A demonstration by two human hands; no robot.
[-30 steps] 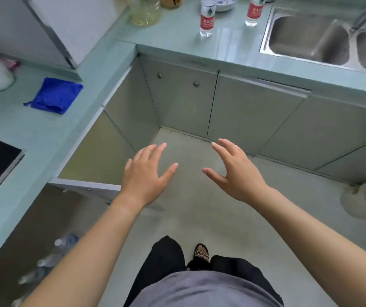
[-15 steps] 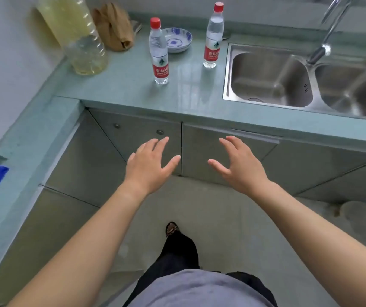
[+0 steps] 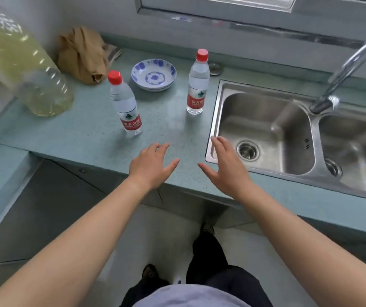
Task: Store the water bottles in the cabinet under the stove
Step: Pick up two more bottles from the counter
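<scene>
Two clear water bottles with red caps and red labels stand upright on the pale green counter (image 3: 84, 134). The left bottle (image 3: 126, 105) is nearer to me; the right bottle (image 3: 197, 85) stands by the sink's left rim. My left hand (image 3: 153, 166) hovers over the counter's front edge, fingers spread, empty, a little short of the left bottle. My right hand (image 3: 224, 167) is beside it, also spread and empty, over the sink's near left corner. The cabinet under the stove is out of view.
A steel double sink (image 3: 266, 131) with a curved tap (image 3: 346, 69) fills the right side. A blue-patterned bowl (image 3: 153, 74), a brown paper bag (image 3: 82, 54) and a large jug of yellow liquid (image 3: 22, 72) stand at the back left. Closed cabinet doors (image 3: 62, 196) lie below.
My view has swung from the open cabinet by the stove up to the sink counter. Both empty hands have risen and reached forward over the counter edge, nearer the bottles.
</scene>
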